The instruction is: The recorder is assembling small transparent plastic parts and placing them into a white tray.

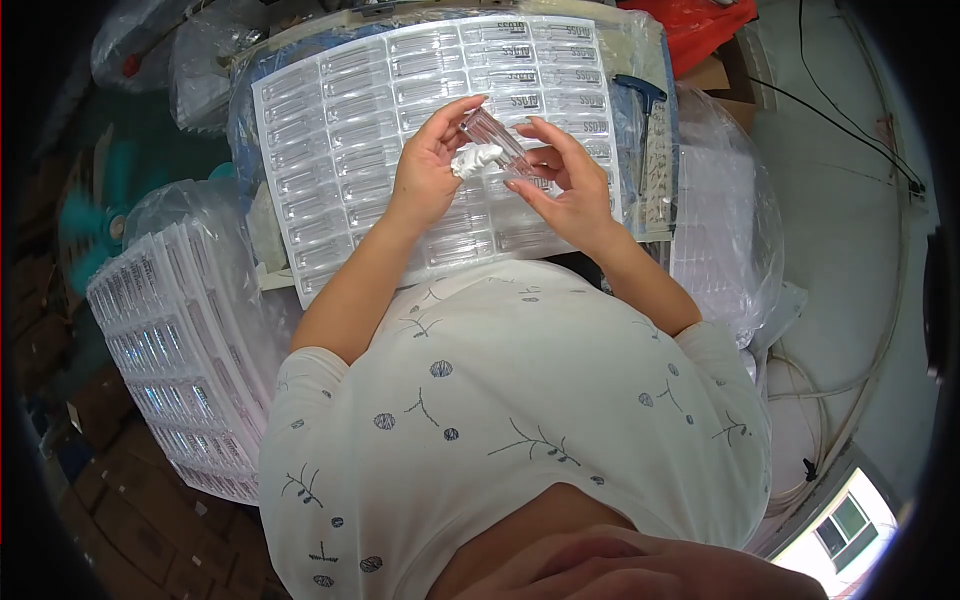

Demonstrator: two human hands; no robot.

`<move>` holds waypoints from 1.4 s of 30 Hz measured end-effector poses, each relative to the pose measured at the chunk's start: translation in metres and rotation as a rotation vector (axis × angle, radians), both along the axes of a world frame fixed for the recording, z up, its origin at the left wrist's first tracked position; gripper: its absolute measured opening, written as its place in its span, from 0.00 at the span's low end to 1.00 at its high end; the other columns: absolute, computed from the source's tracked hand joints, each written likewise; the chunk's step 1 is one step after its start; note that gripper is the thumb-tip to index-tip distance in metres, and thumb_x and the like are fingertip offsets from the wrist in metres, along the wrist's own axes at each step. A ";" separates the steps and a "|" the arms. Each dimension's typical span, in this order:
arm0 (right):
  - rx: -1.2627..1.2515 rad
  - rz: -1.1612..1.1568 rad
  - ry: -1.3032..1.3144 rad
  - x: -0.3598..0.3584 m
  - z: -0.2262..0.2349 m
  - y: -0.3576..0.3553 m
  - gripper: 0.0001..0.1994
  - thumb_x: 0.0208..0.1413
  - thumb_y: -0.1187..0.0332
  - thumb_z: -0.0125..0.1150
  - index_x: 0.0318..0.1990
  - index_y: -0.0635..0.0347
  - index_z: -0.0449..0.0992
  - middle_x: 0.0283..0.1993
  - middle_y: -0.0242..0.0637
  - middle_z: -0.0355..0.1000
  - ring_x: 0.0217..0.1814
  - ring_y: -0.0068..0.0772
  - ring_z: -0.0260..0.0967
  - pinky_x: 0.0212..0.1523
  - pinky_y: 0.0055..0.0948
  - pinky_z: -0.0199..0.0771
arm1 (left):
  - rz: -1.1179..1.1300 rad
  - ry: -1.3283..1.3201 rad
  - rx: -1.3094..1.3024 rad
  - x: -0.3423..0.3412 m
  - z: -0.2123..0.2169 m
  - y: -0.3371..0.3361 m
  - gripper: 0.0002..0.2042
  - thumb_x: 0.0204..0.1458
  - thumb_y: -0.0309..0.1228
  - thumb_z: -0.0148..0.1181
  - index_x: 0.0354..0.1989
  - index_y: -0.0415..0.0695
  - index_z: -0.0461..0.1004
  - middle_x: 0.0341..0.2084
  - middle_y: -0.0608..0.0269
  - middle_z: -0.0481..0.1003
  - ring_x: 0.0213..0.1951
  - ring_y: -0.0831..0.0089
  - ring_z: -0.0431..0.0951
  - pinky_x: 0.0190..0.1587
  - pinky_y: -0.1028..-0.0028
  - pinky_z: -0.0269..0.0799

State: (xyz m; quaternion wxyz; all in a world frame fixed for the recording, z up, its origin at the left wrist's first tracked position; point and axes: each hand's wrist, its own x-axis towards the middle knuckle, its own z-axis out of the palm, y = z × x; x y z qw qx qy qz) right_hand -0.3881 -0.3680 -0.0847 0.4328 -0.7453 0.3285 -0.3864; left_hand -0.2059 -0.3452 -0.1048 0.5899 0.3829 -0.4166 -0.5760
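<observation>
Plainly, two hands on one clear case above a full tray

Together, the left hand [430,165] and the right hand [570,185] hold a clear case [492,134] in front of the person's chest, above the middle of a tray [326,98]. The case is narrow and see-through, tilted so that its upper end lies toward the left hand and its lower end toward the right. The left hand is clamped on that upper end, its fingers curled, with a crumpled white cloth [478,159] bunched at its thumb side, against or just beside the case. The right hand is closed on the lower end, thumb below and fingers above; its fingertips partly hide that end.

Beneath them, the white tray lies on a table [655,215], split into rows and columns of long compartments. Clear pieces show in many of these, and the two columns on the right carry dark printing. Just beside the tray's right edge lies a blue-handled tool [641,87] with a crosswise grip and a thin shaft.

To the left, a stack of trays [190,360] stands tilted, partly under a clear plastic bag [190,207], with a teal fan [95,210] behind it. On the right, more trays [715,200] sit wrapped in clear plastic. A red bag [700,35] lies beyond the table's far right corner, near a cardboard box [738,78]. Black cables run down the wall farther right. The person wears a white top [530,400] with a dark plant print.
</observation>
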 end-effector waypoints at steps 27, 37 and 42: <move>-0.841 -0.235 0.151 -0.007 0.052 -0.070 0.16 0.42 0.70 0.69 0.40 0.63 0.76 0.40 0.40 0.75 0.38 0.39 0.73 0.37 0.29 0.73 | 0.491 -0.784 -0.242 0.026 0.044 -0.130 0.11 0.55 0.35 0.53 0.39 0.41 0.75 0.24 0.62 0.78 0.24 0.76 0.76 0.30 0.72 0.71; -0.696 -0.370 -0.043 0.047 0.107 -0.153 0.16 0.43 0.73 0.66 0.41 0.68 0.74 0.41 0.46 0.73 0.42 0.46 0.71 0.45 0.33 0.71 | 0.773 -1.135 -0.257 0.036 0.139 -0.218 0.15 0.55 0.40 0.50 0.40 0.39 0.66 0.21 0.51 0.76 0.29 0.47 0.76 0.36 0.55 0.70; -1.080 -0.349 -0.108 0.090 0.117 -0.195 0.13 0.40 0.75 0.67 0.37 0.63 0.76 0.35 0.42 0.75 0.37 0.42 0.72 0.40 0.32 0.73 | 0.912 -1.089 -0.560 0.043 0.099 -0.130 0.15 0.43 0.21 0.56 0.43 0.42 0.70 0.25 0.57 0.77 0.29 0.61 0.79 0.31 0.70 0.72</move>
